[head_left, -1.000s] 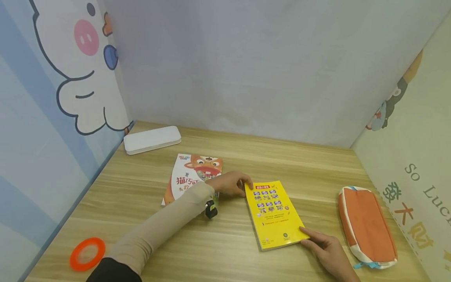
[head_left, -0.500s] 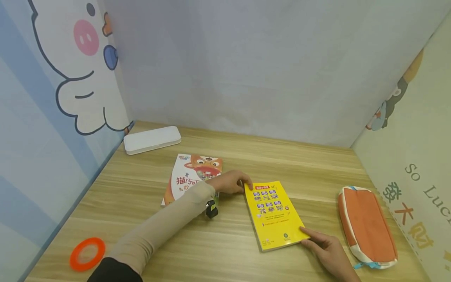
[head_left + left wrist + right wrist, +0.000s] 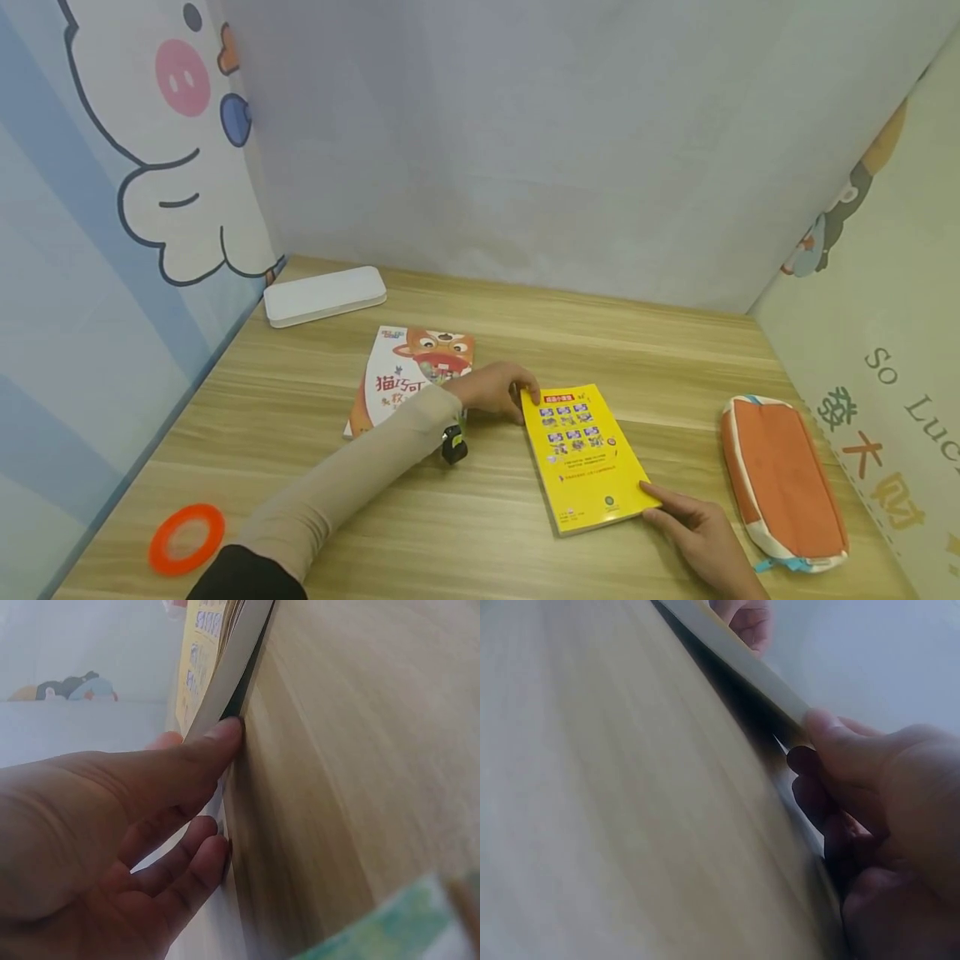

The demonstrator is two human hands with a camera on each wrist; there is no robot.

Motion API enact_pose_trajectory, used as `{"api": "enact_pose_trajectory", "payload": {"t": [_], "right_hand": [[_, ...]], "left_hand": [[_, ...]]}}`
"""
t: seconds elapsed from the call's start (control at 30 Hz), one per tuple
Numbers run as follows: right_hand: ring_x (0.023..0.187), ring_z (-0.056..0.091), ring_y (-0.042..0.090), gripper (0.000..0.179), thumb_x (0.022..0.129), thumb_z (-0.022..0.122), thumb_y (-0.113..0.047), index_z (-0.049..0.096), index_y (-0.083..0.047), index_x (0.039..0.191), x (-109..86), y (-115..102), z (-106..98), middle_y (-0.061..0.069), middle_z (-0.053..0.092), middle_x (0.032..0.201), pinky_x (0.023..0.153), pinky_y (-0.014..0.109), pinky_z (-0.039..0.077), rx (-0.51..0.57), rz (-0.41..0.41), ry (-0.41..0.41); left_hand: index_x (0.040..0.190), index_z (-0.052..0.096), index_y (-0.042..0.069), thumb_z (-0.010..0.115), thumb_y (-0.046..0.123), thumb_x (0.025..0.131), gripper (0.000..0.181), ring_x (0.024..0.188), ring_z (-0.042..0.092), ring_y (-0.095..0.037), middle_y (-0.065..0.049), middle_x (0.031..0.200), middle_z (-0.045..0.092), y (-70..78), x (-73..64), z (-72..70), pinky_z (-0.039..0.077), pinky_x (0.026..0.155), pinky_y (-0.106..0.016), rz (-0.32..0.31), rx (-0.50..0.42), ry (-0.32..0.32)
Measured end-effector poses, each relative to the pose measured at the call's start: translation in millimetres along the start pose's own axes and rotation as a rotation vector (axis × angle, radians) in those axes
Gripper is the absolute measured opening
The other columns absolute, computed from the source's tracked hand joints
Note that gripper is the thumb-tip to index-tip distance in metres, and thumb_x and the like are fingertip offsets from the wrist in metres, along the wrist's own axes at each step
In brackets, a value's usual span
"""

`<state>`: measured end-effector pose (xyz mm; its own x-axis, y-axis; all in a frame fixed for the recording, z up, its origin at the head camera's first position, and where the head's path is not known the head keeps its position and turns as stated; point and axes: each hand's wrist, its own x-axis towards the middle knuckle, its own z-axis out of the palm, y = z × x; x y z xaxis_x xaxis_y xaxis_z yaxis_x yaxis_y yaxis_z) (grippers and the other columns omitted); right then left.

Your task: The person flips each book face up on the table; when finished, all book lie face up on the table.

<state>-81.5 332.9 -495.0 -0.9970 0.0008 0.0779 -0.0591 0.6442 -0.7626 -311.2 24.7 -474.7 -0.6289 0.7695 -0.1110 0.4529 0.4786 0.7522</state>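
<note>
A yellow book (image 3: pixel 588 467) with small printed pictures lies between both hands over the wooden table. My left hand (image 3: pixel 491 390) pinches its far left corner; in the left wrist view the thumb (image 3: pixel 225 733) sits low against the page edge. At the near right corner, my right hand (image 3: pixel 697 533) grips the book between thumb and fingers. A dark gap shows under the book's edge (image 3: pixel 757 675) in the right wrist view, with fingers curled below. Partly behind my left forearm is a second book (image 3: pixel 401 367) with a cartoon animal cover.
A white flat case (image 3: pixel 325 297) rests at the back left of the table (image 3: pixel 420 533). An orange ring (image 3: pixel 161 554) lies at the front left. To the right sits an orange and white pouch (image 3: pixel 783 479). Printed fabric walls border the table at the back and sides.
</note>
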Motion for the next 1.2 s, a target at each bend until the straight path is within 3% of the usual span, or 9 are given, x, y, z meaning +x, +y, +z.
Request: {"api": "enact_pose_trajectory", "payload": {"t": [0.13, 0.37, 0.57, 0.87, 1.2], "right_hand": [[0.114, 0.059, -0.014, 0.035, 0.093, 0.076, -0.018, 0.073, -0.005, 0.125, 0.1, 0.8, -0.2, -0.007, 0.07, 0.127, 0.09, 0.007, 0.05, 0.007, 0.002, -0.003], [0.114, 0.058, -0.015, 0.035, 0.094, 0.075, -0.016, 0.072, -0.003, 0.126, 0.7, 0.2, -1.8, -0.004, 0.07, 0.128, 0.09, 0.006, 0.049, 0.016, -0.015, -0.006], [0.113, 0.059, -0.014, 0.035, 0.094, 0.075, -0.018, 0.073, -0.005, 0.126, 1.2, 3.5, -0.9, -0.015, 0.069, 0.125, 0.089, 0.008, 0.051, 0.026, 0.014, -0.005], [0.113, 0.059, -0.015, 0.035, 0.094, 0.074, -0.013, 0.071, 0.001, 0.126, 0.8, 6.3, -1.5, -0.027, 0.064, 0.123, 0.088, 0.009, 0.053, 0.061, -0.038, 0.012], [0.113, 0.059, -0.015, 0.034, 0.095, 0.071, -0.009, 0.07, 0.002, 0.127, 1.0, 0.0, -7.8, -0.028, 0.063, 0.124, 0.086, 0.009, 0.053, 0.104, -0.049, 0.0]], "left_hand": [[0.104, 0.076, 0.016, 0.091, 0.012, 0.077, 0.032, 0.089, 0.059, -0.012, 0.0, 0.111, 0.073, -0.8, 0.7, -1.6, 0.049, 0.083, -0.023, -0.013, 0.001, -0.021], [0.104, 0.077, 0.017, 0.089, 0.027, 0.082, 0.027, 0.088, 0.061, -0.01, 0.003, 0.107, 0.074, -0.8, 0.5, -3.8, 0.049, 0.081, -0.022, -0.015, -0.017, -0.031], [0.1, 0.077, 0.018, 0.088, 0.023, 0.083, 0.02, 0.084, 0.062, -0.01, 0.004, 0.103, 0.075, -1.8, 1.7, -2.2, 0.049, 0.078, -0.022, -0.035, -0.029, -0.017], [0.101, 0.078, 0.018, 0.084, 0.018, 0.087, 0.015, 0.086, 0.062, -0.012, 0.003, 0.104, 0.075, -1.7, 1.1, -2.0, 0.05, 0.079, -0.024, -0.038, -0.029, -0.022], [0.104, 0.079, 0.017, 0.081, 0.017, 0.09, 0.015, 0.084, 0.063, -0.011, 0.002, 0.106, 0.076, -0.8, 1.3, -1.2, 0.05, 0.074, -0.022, -0.025, -0.016, -0.023]]}}
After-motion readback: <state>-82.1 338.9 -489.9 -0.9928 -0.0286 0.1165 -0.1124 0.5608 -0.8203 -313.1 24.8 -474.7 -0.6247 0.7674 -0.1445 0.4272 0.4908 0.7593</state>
